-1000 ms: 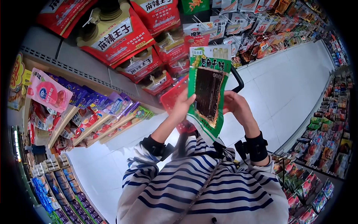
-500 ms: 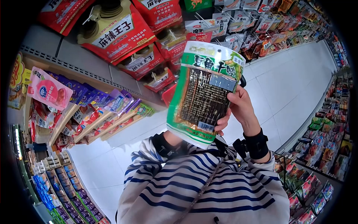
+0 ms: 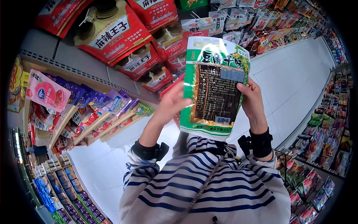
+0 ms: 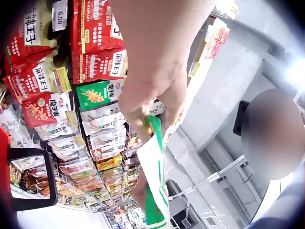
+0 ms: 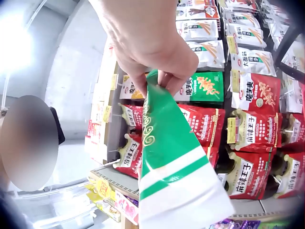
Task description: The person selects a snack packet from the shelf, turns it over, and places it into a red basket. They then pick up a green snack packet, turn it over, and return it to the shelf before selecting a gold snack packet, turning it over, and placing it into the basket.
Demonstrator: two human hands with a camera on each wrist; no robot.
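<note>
Two pinching hands [image 3: 169, 105] [image 3: 253, 100] on green packet [image 3: 216, 91]

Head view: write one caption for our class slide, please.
Left hand and right hand hold a green-and-white packet, with red bags hanging beyond.

Green packet [image 3: 216, 95], slightly tilted, apparently sealed.

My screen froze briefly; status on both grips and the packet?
Left grip, right grip: pinching opposite edges. Green-and-white snack packet: held up, barcode toward head camera. Nothing covering the barcode.
</note>
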